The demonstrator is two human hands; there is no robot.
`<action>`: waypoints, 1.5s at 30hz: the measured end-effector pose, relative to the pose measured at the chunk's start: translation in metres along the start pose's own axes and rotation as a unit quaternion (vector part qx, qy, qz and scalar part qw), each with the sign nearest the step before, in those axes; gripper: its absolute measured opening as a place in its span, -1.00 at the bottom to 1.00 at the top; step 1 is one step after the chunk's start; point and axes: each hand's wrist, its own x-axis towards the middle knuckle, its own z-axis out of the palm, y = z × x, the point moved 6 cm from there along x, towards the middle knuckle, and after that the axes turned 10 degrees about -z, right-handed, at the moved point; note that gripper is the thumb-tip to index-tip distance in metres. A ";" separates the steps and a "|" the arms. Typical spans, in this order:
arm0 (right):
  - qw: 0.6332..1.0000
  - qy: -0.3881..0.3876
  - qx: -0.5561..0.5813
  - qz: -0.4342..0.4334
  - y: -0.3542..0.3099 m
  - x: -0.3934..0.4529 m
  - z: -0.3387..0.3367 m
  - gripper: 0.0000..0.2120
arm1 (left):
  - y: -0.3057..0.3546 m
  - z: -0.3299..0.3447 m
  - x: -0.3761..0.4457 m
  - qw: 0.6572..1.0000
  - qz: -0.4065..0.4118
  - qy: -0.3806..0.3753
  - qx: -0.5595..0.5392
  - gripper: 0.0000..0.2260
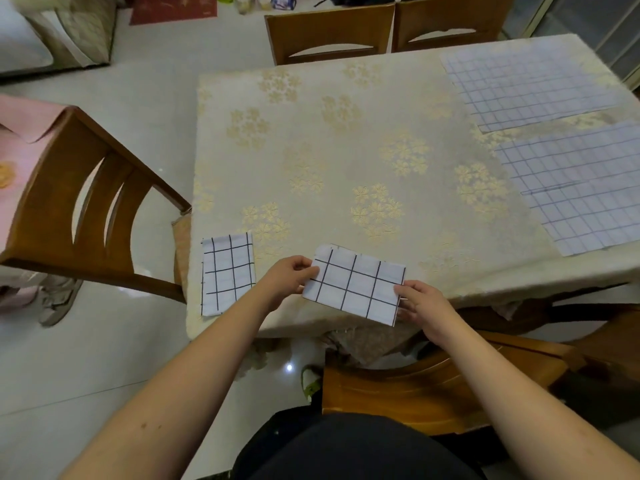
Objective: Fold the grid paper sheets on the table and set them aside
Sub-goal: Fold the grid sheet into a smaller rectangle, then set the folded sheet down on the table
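Right at the near edge of the table (346,133) we see both hands on one folded grid sheet (355,285). Left hand (289,280) pinches its left short edge, thumb on top, fingers curled under. Right hand (424,304) grips the right short edge the same way, fingers curled round the paper. Whether the sheet touches the table or is lifted just off it, we cannot tell; it sits tilted, right end nearer us. Just left of it, at the table's near left corner, a second folded sheet (227,273) lies flat, apart from the hands. Further across the table, on its right side, an unfolded grid sheet (575,187) lies flat, running to the right edge. Beyond that, at the far right corner, another unfolded sheet (530,86) lies flat, a strip of tablecloth showing between the two. Wooden chairs: one (86,209) left of the table, two (330,31) at its far side.
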 end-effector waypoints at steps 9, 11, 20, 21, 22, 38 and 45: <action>0.999 -0.024 -0.022 -0.024 0.002 -0.017 0.002 -0.86 | -0.008 -0.001 -0.026 0.999 -0.003 0.033 0.004 -0.89; 0.999 -0.024 -0.035 -0.032 0.004 -0.020 0.001 -0.86 | -0.011 -0.001 -0.035 0.999 -0.007 0.048 0.014 -0.85; 0.996 -0.058 -0.049 -0.046 0.010 -0.042 0.024 -0.84 | -0.039 -0.018 -0.074 0.989 -0.006 0.136 0.049 -0.80; 0.996 -0.059 -0.047 -0.045 0.011 -0.044 0.028 -0.86 | -0.043 -0.023 -0.077 0.988 -0.005 0.146 0.056 -0.78; 0.996 -0.061 -0.050 -0.044 0.013 -0.045 0.033 -0.86 | -0.046 -0.029 -0.081 0.986 -0.003 0.153 0.061 -0.76; 0.997 -0.035 -0.047 -0.045 0.015 -0.091 0.163 -0.92 | -0.083 -0.153 -0.117 0.983 0.047 0.151 0.092 -0.77; 0.998 0.046 -0.006 -0.044 0.042 -0.104 0.224 -0.96 | -0.091 -0.203 -0.126 0.988 0.038 0.101 0.114 -0.79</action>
